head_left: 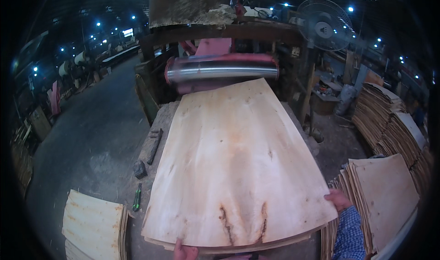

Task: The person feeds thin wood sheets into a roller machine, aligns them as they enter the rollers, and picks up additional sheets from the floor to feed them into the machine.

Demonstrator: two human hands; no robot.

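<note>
A large pale wood veneer sheet (233, 154), with knots and two dark cracks at its near edge, lies in front of me and reaches far forward to a machine's shiny metal roller (224, 71). My left hand (184, 251) is at the sheet's near left edge, thumb up and fingers mostly hidden below. At the near right corner my right hand (339, 199), in a blue checked sleeve, pinches the sheet's edge. More veneer edges show beneath the top sheet along its near side.
A green utility knife (137, 197) and a dark block (140, 169) lie left of the sheet. Veneer stacks stand at near left (91, 223) and right (385, 191), with taller piles (380, 113) behind. A fan (324, 26) is at the upper right.
</note>
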